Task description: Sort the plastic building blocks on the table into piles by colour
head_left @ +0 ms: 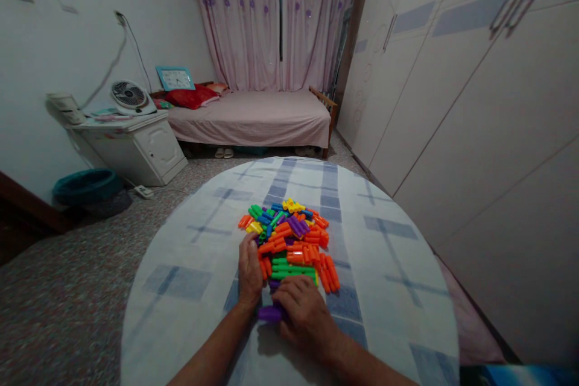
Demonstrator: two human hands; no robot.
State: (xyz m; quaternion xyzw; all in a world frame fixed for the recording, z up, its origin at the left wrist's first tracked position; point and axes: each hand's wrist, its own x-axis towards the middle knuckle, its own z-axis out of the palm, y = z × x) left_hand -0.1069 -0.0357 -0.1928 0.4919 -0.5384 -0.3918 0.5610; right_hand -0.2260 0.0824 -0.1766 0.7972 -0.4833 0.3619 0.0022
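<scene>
A heap of small plastic building pieces (292, 241), orange, green, purple, blue and yellow, lies in the middle of a round table (389, 289) covered with a pale checked cloth. My left hand (249, 271) rests flat against the heap's left edge, fingers stretched out and touching the pieces. My right hand (304, 312) is curled at the near edge of the heap, its fingers closed over a purple piece (270, 313) that sticks out to the left.
A bed (253, 117) with a pink cover stands at the far wall under curtains. A white cabinet (136, 145) with a fan is at the left, a teal basin (85, 186) on the floor. Wardrobe doors (474, 102) line the right side.
</scene>
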